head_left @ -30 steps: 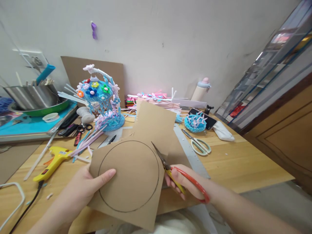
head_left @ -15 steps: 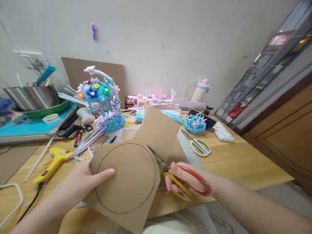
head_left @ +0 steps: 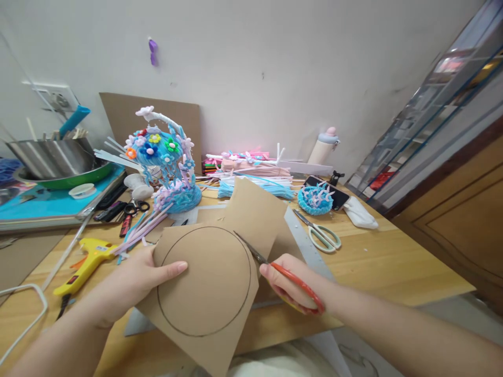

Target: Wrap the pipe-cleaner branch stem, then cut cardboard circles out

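Note:
My left hand [head_left: 153,280] grips the left side of a brown cardboard sheet [head_left: 204,288], thumb on top and fingers hidden beneath. A large circle is drawn on the sheet in dark line. My right hand [head_left: 293,283] is closed around the handles of scissors [head_left: 301,285], one red and one mostly hidden yellow. Their blades lie in a cut along the circle's upper right edge. Beyond the blades, a partly cut flap of cardboard [head_left: 257,212] stands up toward the back.
A yellow glue gun [head_left: 88,264] lies left, near pipe-cleaner stems. Behind stand a blue flowered pipe-cleaner lamp shape [head_left: 173,162] and pipe-cleaner bundles [head_left: 255,188]. To the right are pale-handled scissors [head_left: 323,236], a small blue basket [head_left: 315,199], a phone [head_left: 341,199] and a bottle [head_left: 324,146].
The scissors have closed, their handles coming together in my right hand, with the blades further along the cut. The cardboard has shifted slightly, and its flap sits a little lower.

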Motion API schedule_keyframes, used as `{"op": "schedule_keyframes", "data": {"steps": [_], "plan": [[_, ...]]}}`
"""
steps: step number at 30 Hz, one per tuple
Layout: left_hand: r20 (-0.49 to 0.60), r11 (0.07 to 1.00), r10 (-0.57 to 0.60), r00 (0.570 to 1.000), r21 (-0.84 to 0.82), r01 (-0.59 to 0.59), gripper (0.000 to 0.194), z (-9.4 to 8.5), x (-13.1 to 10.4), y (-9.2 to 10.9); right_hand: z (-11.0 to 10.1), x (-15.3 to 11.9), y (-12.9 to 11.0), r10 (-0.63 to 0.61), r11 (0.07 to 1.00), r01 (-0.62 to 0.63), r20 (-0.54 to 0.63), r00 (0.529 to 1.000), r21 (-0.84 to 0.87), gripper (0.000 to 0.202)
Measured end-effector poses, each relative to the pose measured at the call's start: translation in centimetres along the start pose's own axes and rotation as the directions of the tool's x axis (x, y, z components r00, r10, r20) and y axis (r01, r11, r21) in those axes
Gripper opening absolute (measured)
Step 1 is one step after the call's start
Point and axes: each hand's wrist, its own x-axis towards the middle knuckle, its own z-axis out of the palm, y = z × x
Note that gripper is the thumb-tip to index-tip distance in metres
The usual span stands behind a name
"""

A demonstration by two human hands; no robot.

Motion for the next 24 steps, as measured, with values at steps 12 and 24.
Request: {"op": "schedule_keyframes", "data": {"steps": [12,24], "plan": [[0.075,0.997,-0.018,0.997,0.078,0.012,0.046,-0.5,1.0,0.0,-2.3,0.3,-1.0,-0.008,0.999,-0.006,0.325,0.946,0.044,0.077],[0.186,0.979,-0.111,0.976,-0.149,0.140,0.057,-0.9,1.5,-0.4,-1.5,1.4,-0.1,-0.063,0.987,0.005,0.369,0.927,0.158,0.078]]}}
